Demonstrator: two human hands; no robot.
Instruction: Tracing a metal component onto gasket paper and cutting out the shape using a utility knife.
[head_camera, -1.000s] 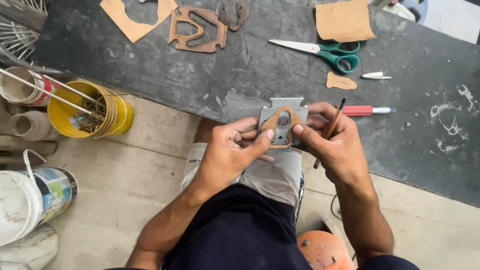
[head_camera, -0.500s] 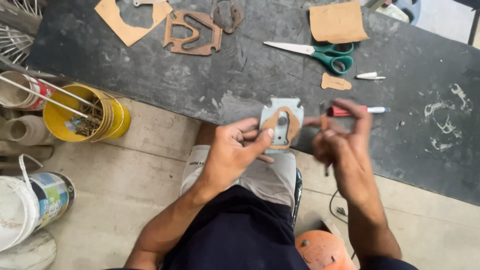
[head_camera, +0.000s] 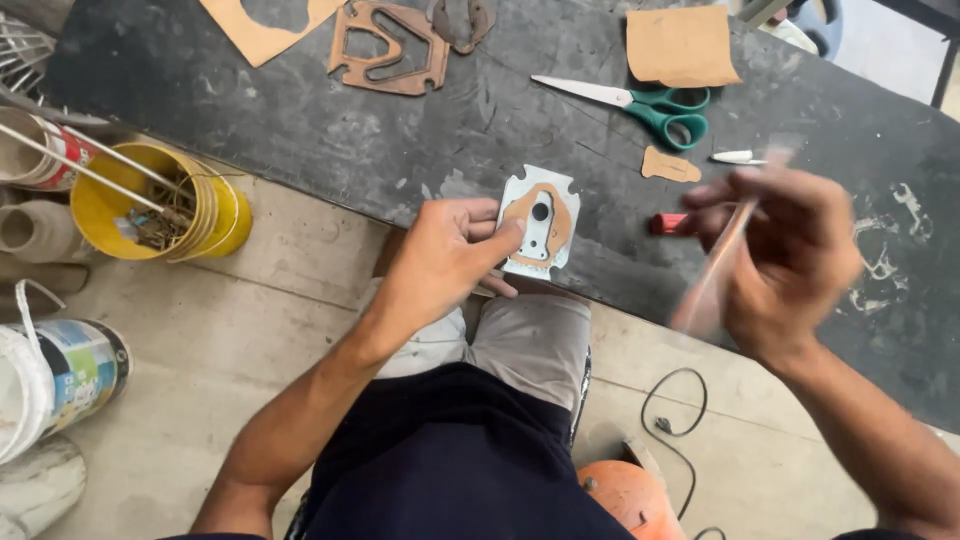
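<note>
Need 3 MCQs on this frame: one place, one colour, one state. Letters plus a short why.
1. Where do the scissors lie?
A. on the dark bench
B. in the yellow bucket
C. on the floor

2. What colour are the scissor handles?
A. red
B. green
C. black

3. What is the left hand doing?
A. hanging free
B. gripping the scissors
C. pressing the metal plate at the bench edge

Key: 1 A, they rest flat on the bench top; 2 B, both loops are green; 3 C, its fingers lie on the plate, while the right hand is blurred, holding a thin stick.
</note>
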